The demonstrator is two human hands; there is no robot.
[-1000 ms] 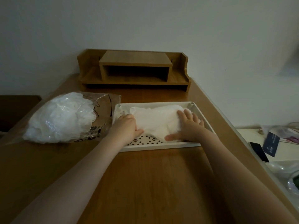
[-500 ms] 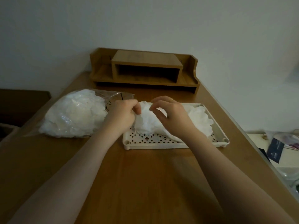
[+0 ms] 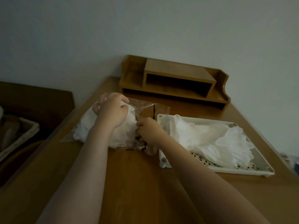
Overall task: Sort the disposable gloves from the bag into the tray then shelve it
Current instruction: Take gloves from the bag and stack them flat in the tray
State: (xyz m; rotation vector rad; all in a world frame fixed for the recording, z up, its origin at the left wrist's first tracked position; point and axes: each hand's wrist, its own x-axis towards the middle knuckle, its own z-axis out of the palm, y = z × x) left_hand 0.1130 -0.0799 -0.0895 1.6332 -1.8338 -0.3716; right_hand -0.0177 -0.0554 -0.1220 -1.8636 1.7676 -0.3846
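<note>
Hands [image 3: 129, 120] on bag [image 3: 103, 126] beside tray [image 3: 242, 172]

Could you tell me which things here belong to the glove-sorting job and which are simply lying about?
In the job: bag of gloves, gloves in the tray, tray, wooden shelf, left hand, right hand.
Lying about: wicker basket beside the desk.

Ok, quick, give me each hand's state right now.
Left hand: fingers curled, gripping the bag of gloves from the top.
Right hand: at the bag's open end, fingers hidden; cannot tell whether it holds anything.
</note>
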